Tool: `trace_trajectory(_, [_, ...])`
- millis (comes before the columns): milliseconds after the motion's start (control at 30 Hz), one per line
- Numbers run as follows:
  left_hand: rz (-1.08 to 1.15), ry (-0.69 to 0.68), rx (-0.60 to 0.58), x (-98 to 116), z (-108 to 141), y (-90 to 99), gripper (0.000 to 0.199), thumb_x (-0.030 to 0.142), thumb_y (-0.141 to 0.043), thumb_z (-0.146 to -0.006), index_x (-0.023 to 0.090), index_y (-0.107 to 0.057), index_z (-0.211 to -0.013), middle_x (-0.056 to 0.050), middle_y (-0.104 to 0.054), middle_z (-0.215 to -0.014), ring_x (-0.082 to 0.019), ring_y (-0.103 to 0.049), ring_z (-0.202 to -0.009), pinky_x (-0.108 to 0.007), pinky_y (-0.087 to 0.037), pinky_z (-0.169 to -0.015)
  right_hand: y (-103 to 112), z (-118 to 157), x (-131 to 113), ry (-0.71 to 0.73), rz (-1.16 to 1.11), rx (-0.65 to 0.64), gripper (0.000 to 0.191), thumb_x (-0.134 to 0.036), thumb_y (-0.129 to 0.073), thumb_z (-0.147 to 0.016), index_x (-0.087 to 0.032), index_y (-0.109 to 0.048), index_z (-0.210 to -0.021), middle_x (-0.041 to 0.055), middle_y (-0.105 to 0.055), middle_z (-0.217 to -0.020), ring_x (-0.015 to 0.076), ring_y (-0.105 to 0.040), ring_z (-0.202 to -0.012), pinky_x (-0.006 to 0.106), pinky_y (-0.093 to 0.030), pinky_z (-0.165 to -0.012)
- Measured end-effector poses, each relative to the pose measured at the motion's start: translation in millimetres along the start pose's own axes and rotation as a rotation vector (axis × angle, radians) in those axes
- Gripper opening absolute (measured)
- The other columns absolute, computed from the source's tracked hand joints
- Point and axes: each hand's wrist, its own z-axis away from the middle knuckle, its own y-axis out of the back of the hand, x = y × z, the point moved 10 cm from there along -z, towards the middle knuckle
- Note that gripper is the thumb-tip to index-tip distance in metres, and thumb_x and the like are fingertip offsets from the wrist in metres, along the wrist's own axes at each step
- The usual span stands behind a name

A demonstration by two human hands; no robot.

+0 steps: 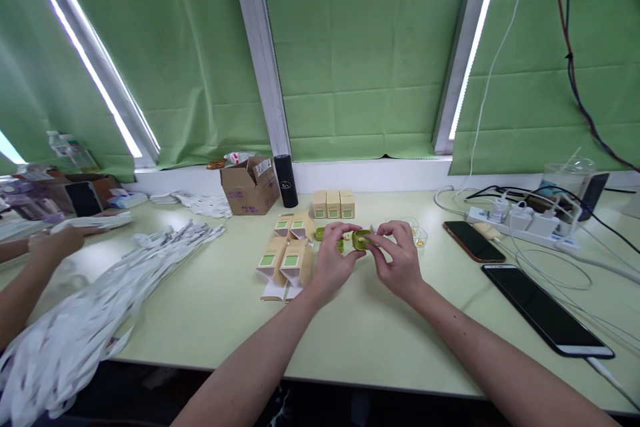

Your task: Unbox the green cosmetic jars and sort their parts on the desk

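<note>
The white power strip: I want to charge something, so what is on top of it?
White plugs sit on top of the power strip. Any sockets under them are covered and cannot be seen.

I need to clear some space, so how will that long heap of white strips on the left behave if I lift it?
The white strips will probably be floppy, as they bend and drape loosely. Neighbours may drag along, since many overlap. Pushed forward, the heap could slide off, as part seems to spill over the front edge of the table.
</note>
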Motion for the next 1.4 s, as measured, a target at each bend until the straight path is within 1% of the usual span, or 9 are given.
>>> trace_trajectory(167, [-0.002, -0.086, -0.015, 9, 3, -3.3, 0.048, 0.002, -0.078, -0.072, 0.027, -0.072, -0.113, -0.006, -0.059, -0.119, -0.023, -0.059, -0.113, -0.043, -0.051, -0.102, -2, 0, -4, 0.021, 0.124, -0.014, 0.022, -0.012, -0.065, -0.093, -0.026, -0.078, -0.103, 0.0076, -0.060, -0.092, 0.0248, -0.051, -0.094, 0.038, -0.051, -0.075])
trace_trajectory(300, [-0.017, -0.133, -0.023, 10, 6, -5.0, 0.047, 0.001, -0.077, -0.074, 0.027, -0.072, -0.113, -0.007, -0.060, -0.117, -0.025, -0.057, -0.118, -0.044, -0.052, -0.101, -1, -1, -5, 0.020, 0.157, -0.012, 0.019, -0.011, -0.066, -0.092, -0.025, -0.079, -0.095, 0.0071, -0.060, -0.090, 0.0241, -0.049, -0.094, 0.035, -0.049, -0.073])
trace_trajectory(400, [-0.037, -0.145, -0.036, 10, 6, -6.1, 0.047, 0.001, -0.076, -0.075, 0.027, -0.072, -0.113, -0.008, -0.061, -0.118, -0.026, -0.055, -0.120, -0.044, -0.053, -0.101, -1, -1, -6, 0.016, 0.156, -0.014, 0.018, -0.010, -0.066, -0.092, -0.024, -0.078, -0.093, 0.0070, -0.059, -0.088, 0.0238, -0.049, -0.093, 0.035, -0.048, -0.073])
trace_trajectory(533, [-0.050, -0.142, -0.054, 9, 6, -7.3, 0.047, 0.000, -0.075, -0.075, 0.027, -0.072, -0.114, -0.008, -0.062, -0.118, -0.026, -0.054, -0.120, -0.044, -0.053, -0.101, -4, -1, -4, 0.000, 0.159, -0.036, 0.020, -0.009, -0.064, -0.092, -0.024, -0.077, -0.091, 0.0069, -0.059, -0.088, 0.0239, -0.049, -0.093, 0.035, -0.047, -0.072])
trace_trajectory(767, [-0.047, -0.147, -0.055, 12, 6, -7.6, 0.047, 0.001, -0.074, -0.076, 0.028, -0.072, -0.114, -0.007, -0.063, -0.118, -0.026, -0.054, -0.118, -0.043, -0.052, -0.101, -7, -1, -1, -0.022, 0.125, -0.050, 0.017, -0.009, -0.063, -0.093, -0.022, -0.073, -0.088, 0.0061, -0.060, -0.083, 0.0231, -0.049, -0.088, 0.035, -0.045, -0.071])
trace_trajectory(1000, [-0.052, -0.127, -0.026, 13, 6, -5.5, 0.047, 0.002, -0.075, -0.077, 0.029, -0.072, -0.116, -0.007, -0.061, -0.117, -0.025, -0.056, -0.115, -0.044, -0.052, -0.101, -1, -2, -7, 0.042, 0.113, 0.007, 0.018, -0.008, -0.062, -0.093, -0.021, -0.070, -0.084, 0.0051, -0.061, -0.079, 0.0214, -0.048, -0.083, 0.035, -0.042, -0.071])
trace_trajectory(1100, [-0.043, -0.122, -0.021, 14, 7, -4.8, 0.047, 0.003, -0.076, -0.077, 0.029, -0.072, -0.116, -0.006, -0.060, -0.115, -0.024, -0.057, -0.114, -0.044, -0.052, -0.101, 1, -3, -12, 0.079, 0.121, 0.017, 0.019, -0.006, -0.061, -0.093, -0.021, -0.068, -0.084, 0.0047, -0.061, -0.078, 0.0208, -0.048, -0.082, 0.035, -0.041, -0.071])
trace_trajectory(1200, [-0.033, -0.087, -0.019, 11, 6, -4.4, 0.047, 0.004, -0.077, -0.076, 0.030, -0.073, -0.115, -0.006, -0.058, -0.115, -0.024, -0.058, -0.113, -0.044, -0.052, -0.102, 2, -4, -16, 0.109, 0.136, 0.028, 0.018, -0.007, -0.061, -0.093, -0.021, -0.067, -0.083, 0.0046, -0.060, -0.077, 0.0209, -0.048, -0.081, 0.035, -0.040, -0.070])
trace_trajectory(1400, [-0.004, -0.056, -0.015, 8, 5, -4.3, 0.048, 0.004, -0.077, -0.076, 0.030, -0.073, -0.116, -0.006, -0.057, -0.116, -0.024, -0.060, -0.112, -0.044, -0.051, -0.104, 4, -4, -21, 0.138, 0.151, 0.039, 0.019, -0.006, -0.061, -0.093, -0.021, -0.067, -0.084, 0.0043, -0.059, -0.075, 0.0212, -0.048, -0.081, 0.036, -0.040, -0.071])
